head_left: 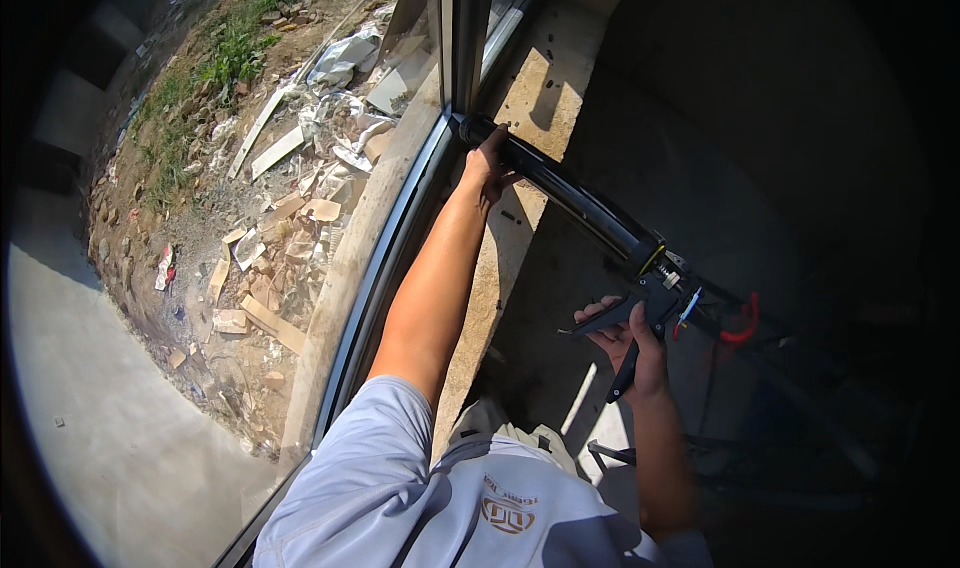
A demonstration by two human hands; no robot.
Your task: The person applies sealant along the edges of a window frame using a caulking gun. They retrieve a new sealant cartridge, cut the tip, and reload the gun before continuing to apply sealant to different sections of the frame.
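A black caulking gun [590, 213] slants from the window corner down to the right across my front. My left hand [487, 168] is wrapped round the front of its barrel, close to the nozzle end. That tip meets the corner of the dark window frame [400, 226], though whether it touches cannot be made out. At the rear, my right hand [640, 356] is closed round the handle, with fingers reaching to the trigger lever [605, 318]. The trigger stands apart from the handle.
A sunlit concrete sill [515, 258] with small dark bits runs beside the frame. Outside the glass lie rubble, boards and torn wrapping [290, 238]. A red hooked piece [742, 323] and dark metal bars [800, 398] are in the shade at right.
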